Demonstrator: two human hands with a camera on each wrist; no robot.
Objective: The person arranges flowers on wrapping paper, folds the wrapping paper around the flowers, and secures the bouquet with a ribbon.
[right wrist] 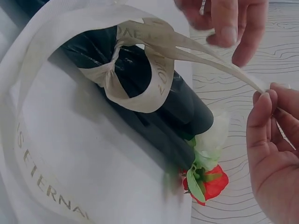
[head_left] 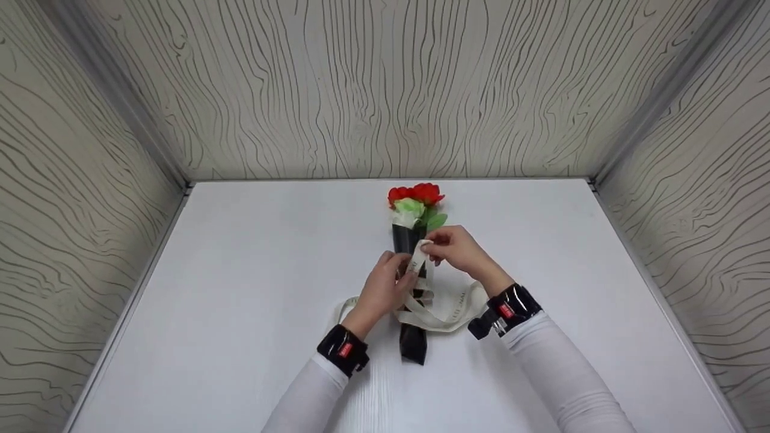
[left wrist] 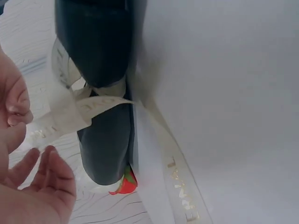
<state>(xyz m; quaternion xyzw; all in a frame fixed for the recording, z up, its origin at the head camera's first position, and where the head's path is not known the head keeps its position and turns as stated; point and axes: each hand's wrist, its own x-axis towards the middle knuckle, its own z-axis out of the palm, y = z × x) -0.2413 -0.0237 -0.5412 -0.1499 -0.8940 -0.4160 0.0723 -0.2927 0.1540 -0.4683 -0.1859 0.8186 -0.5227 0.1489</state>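
Note:
A small bouquet lies on the table, with red flowers (head_left: 426, 193) and a pale green-white flower (head_left: 409, 209) at its far end. Black wrapping (head_left: 413, 344) covers its stems. Cream ribbon (right wrist: 149, 91) with gold lettering is tied round the wrapping and forms a loop over it. My right hand (head_left: 460, 248) pinches a stretch of that ribbon between thumb and fingertips, pulled out taut beside the bouquet. Close by, my left hand (head_left: 384, 287) has its fingers loosely bent and spread near the ribbon (left wrist: 51, 128), thumb and fingertips apart.
Long loose ribbon tails trail over the white table (head_left: 240, 270) on both sides of the bouquet. Wood-grain panels (head_left: 373, 90) stand at the back and both sides. Each wrist wears a black strap (head_left: 344, 350).

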